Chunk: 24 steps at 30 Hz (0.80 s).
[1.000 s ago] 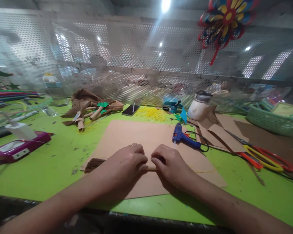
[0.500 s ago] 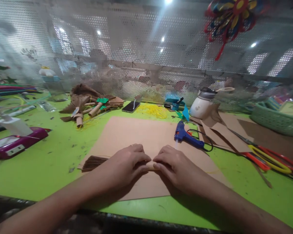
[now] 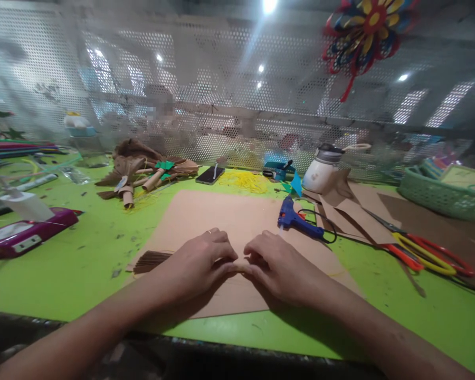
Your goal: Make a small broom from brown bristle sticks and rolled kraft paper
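Observation:
My left hand (image 3: pixel 200 258) and my right hand (image 3: pixel 277 264) meet over a large sheet of brown paper (image 3: pixel 209 214). Between their fingertips is a thin tan paper roll (image 3: pixel 241 268), pinched from both sides; most of it is hidden by the fingers. Beside my left forearm lies a pleated fan of darker brown paper (image 3: pixel 152 260), partly covered by the arm. A blue glue gun (image 3: pixel 298 221) rests on the sheet's right side, beyond my right hand.
Scissors (image 3: pixel 429 253) and brown paper pieces (image 3: pixel 352 211) lie to the right, near a green basket (image 3: pixel 443 192). Paper flowers (image 3: pixel 142 169), a phone (image 3: pixel 209 174), yellow shreds (image 3: pixel 243 181) and a white bottle (image 3: pixel 320 171) line the back. A purple power strip (image 3: pixel 35 232) sits left.
The view has shifted slightly. My fingers have curled a little differently around the paper roll, and less of it shows between them. Both hands stay at the same part of the sheet.

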Tool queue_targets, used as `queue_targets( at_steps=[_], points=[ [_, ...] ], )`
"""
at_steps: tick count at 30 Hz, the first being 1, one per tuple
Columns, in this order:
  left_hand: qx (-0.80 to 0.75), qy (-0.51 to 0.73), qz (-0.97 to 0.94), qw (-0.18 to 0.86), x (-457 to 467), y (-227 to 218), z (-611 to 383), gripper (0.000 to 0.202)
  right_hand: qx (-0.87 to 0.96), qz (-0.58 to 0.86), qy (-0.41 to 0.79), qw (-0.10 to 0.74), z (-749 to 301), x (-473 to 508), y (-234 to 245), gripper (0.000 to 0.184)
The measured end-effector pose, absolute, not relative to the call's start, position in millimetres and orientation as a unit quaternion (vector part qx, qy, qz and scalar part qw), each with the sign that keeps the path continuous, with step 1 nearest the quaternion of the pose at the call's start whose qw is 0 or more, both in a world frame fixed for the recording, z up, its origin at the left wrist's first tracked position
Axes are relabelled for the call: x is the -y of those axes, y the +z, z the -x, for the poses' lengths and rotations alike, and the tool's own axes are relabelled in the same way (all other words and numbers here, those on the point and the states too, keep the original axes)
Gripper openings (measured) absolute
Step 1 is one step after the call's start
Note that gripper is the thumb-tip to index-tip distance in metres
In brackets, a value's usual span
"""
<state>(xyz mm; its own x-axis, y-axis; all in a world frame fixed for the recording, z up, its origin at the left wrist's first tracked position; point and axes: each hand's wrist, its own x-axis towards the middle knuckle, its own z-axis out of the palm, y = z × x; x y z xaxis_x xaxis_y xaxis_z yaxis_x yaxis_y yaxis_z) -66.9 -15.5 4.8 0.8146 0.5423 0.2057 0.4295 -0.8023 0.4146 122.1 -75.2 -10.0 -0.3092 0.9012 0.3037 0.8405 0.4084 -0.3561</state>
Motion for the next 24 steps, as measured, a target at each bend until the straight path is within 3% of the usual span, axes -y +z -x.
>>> queue_targets(
  at_steps=[16,24],
  points=[
    [-0.235,0.139,-0.95,0.149,5.4,2.2,65.6,0.033,0.827,0.523,0.029,0.206,-123.1,72.3,-11.9,0.026],
    [-0.24,0.121,-0.957,0.111,8.6,8.8,64.5,0.038,0.832,0.524,-0.061,0.174,-119.8,74.0,-18.7,0.021]
  ],
)
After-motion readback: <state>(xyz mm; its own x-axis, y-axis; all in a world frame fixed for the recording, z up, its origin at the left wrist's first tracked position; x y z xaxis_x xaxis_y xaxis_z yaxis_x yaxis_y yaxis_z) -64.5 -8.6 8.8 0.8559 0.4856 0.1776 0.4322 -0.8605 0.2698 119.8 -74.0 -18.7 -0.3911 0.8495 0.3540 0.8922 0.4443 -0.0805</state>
